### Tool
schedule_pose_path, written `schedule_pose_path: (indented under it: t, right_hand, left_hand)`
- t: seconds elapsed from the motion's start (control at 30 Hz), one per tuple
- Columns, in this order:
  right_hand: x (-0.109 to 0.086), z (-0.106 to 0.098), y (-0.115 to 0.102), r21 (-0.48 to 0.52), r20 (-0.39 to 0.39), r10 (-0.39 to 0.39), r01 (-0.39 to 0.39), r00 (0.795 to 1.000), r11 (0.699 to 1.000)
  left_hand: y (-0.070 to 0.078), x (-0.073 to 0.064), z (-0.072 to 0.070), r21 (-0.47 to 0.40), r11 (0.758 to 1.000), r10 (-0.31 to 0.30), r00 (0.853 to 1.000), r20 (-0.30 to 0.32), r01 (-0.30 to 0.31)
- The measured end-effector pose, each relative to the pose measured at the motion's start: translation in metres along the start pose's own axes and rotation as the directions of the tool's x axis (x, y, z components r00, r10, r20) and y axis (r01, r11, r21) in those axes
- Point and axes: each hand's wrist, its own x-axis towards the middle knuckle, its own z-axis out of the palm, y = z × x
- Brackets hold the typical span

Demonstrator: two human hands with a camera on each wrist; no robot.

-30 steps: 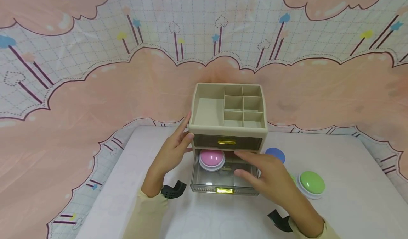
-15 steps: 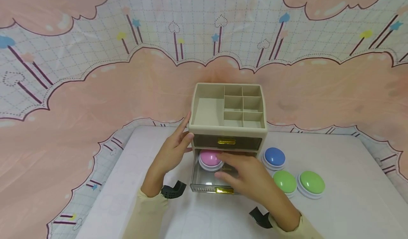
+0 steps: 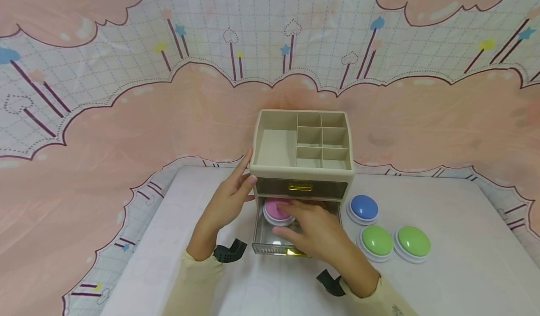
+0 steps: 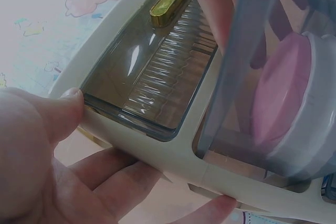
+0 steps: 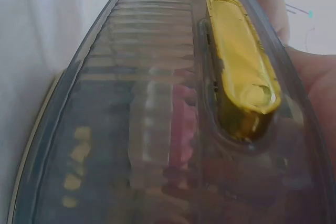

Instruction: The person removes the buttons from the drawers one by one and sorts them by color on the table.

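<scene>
A cream desktop organizer (image 3: 276, 142) stands on the white table, its lower clear drawer (image 3: 263, 241) pulled out. Inside at the left sits a pink dome button (image 3: 275, 207) on a round white base, also visible through the drawer wall in the left wrist view. My right hand (image 3: 318, 227) reaches into the drawer; its fingertips overlap the pink dome while the thumb stays apart, lower down. In the right wrist view the drawer front with its gold handle (image 5: 244, 56) fills most of the picture. Against the organizer's left side rests my left hand (image 3: 229, 196), fingers extended and thumb at the front corner.
To the right on the table lie a blue dome button (image 3: 364, 207) and two green ones (image 3: 377, 241), close together. The upper dark drawer (image 3: 274, 187) is closed. Behind the table hangs a patterned cloth (image 3: 211, 105).
My right hand has moved left over the drawer, from its right part to the pink button, uncovering the blue and left green buttons. My left hand has stayed in place.
</scene>
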Motion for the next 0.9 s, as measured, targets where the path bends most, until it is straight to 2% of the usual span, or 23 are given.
schedule_pose_path:
  t: [0.17,0.37,0.6,0.77,0.9]
  right_hand:
    - [0.005,0.002,-0.003,-0.004,0.080,0.063,-0.063,0.995,0.998]
    - [0.012,0.006,-0.001,0.029,0.129,0.058,-0.062,0.990,0.998]
    - [0.016,0.007,0.001,0.049,0.184,0.085,-0.096,0.979,0.994]
    - [0.015,0.004,0.002,0.062,0.202,0.064,-0.078,0.977,0.995]
    - [0.014,0.001,0.003,0.089,0.168,0.005,-0.021,0.986,0.996]
  left_hand:
    - [0.000,0.000,0.000,0.000,1.000,0.004,1.000,0.002,-0.004]
    - [-0.001,0.000,0.000,-0.001,1.000,0.007,1.000,0.004,-0.007]
    - [-0.001,0.000,0.000,-0.007,1.000,0.008,1.000,0.005,-0.008]
    - [0.000,0.000,0.000,-0.005,1.000,0.006,1.000,0.005,-0.006]
    - [0.000,0.000,0.000,0.005,1.000,0.001,1.000,0.002,-0.001]
